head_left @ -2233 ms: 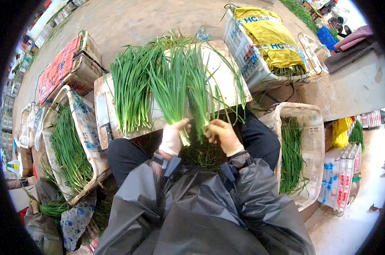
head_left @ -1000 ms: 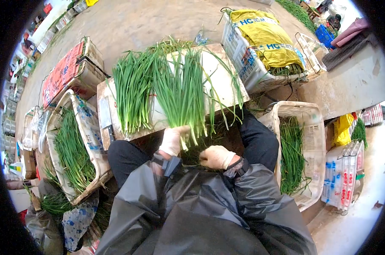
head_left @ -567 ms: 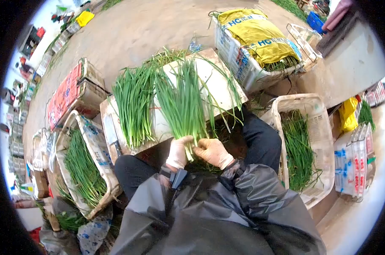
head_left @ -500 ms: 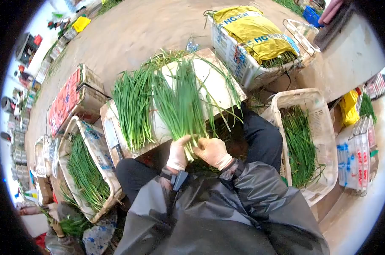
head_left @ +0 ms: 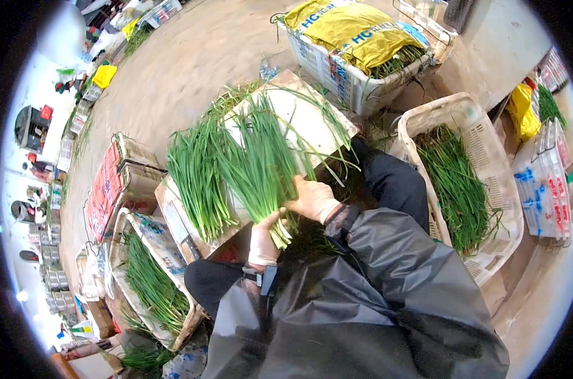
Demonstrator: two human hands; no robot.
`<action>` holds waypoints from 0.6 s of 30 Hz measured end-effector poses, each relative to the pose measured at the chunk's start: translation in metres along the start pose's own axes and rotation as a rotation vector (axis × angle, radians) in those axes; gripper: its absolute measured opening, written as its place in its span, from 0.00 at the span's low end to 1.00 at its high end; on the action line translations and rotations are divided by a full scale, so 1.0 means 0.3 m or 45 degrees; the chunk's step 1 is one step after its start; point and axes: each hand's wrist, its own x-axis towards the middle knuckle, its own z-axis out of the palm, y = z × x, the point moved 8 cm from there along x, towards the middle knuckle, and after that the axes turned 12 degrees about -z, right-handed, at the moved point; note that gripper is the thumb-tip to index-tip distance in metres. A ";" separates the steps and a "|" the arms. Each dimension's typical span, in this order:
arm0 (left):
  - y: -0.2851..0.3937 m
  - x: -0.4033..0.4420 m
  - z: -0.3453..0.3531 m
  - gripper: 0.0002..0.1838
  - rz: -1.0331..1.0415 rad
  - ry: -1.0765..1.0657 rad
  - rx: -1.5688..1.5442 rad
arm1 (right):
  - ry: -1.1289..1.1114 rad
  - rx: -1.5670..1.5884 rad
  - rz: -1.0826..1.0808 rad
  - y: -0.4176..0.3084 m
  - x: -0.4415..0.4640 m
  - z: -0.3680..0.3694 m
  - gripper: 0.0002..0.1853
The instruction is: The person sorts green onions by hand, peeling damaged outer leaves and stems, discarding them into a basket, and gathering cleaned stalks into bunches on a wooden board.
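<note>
My gloved left hand [head_left: 264, 240] is closed round the pale root ends of a bunch of green chives [head_left: 258, 151]. My gloved right hand [head_left: 313, 198] grips the same bunch slightly higher up, on its right side. The long leaves fan out over a white board [head_left: 299, 110] in front of my knees. Left of this bunch, a second pile of chives [head_left: 195, 180] lies on the board, touched by neither hand. At the board's left edge rests a knife [head_left: 186, 240], partly cut off from sight.
To the right stands a white crate [head_left: 488, 155] of chives; another crate [head_left: 157, 230] of them is at my left. Beyond the board is a crate [head_left: 318, 60] topped by a yellow sack [head_left: 356, 31]. A box with a red cover [head_left: 106, 189] sits at far left.
My right hand has moved up and outward along the bunch, while my left stays at the root ends. My view has turned, shifting the surroundings.
</note>
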 end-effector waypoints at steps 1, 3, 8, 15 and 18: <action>0.002 -0.009 0.003 0.13 -0.030 0.002 0.014 | -0.012 -0.014 0.005 -0.003 0.021 0.029 0.36; 0.010 -0.027 0.014 0.11 -0.044 -0.049 0.041 | -0.039 -0.045 0.001 -0.027 0.039 0.053 0.34; 0.028 -0.081 0.068 0.08 -0.032 -0.340 -0.255 | 0.311 -0.258 -0.092 0.008 0.123 0.024 0.04; 0.087 -0.150 0.116 0.10 0.115 -0.703 -0.538 | 0.374 -0.162 0.305 0.281 0.149 -0.117 0.12; 0.069 -0.114 0.086 0.12 0.076 -0.531 -0.477 | 0.279 -0.046 0.458 0.387 0.165 -0.147 0.17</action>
